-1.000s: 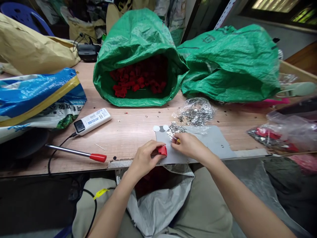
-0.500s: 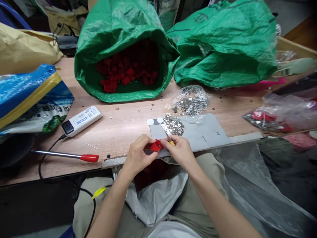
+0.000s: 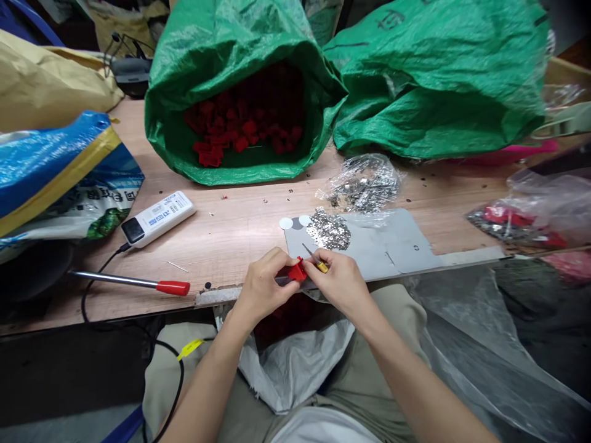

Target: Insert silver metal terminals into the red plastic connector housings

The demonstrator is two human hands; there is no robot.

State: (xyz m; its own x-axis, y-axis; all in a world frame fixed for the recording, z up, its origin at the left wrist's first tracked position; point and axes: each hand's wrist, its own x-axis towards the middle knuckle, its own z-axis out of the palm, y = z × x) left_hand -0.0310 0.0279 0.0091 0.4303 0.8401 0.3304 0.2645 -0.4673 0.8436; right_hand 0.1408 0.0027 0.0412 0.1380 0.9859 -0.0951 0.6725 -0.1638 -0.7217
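My left hand (image 3: 265, 286) pinches a small red plastic part (image 3: 298, 271) at the table's front edge. My right hand (image 3: 339, 283) is closed round a thin tool with a yellow handle (image 3: 319, 264), its metal tip pointing up and left beside the red part. Both hands meet over a grey sheet (image 3: 383, 243) that carries a pile of tiny silver metal pieces (image 3: 329, 229). Below my hands a white bag (image 3: 295, 363) lies open on my lap.
An open green sack (image 3: 240, 92) holds several red parts; a second green sack (image 3: 438, 74) lies to its right. A clear bag of metal bits (image 3: 364, 184), a white remote (image 3: 159, 216), a red-handled rod (image 3: 133, 283) and a blue bag (image 3: 55, 178) lie around.
The red part has been lifted off the grey sheet and turned between my hands at the table edge. The tool tip stays beside it. My view shifted forward.
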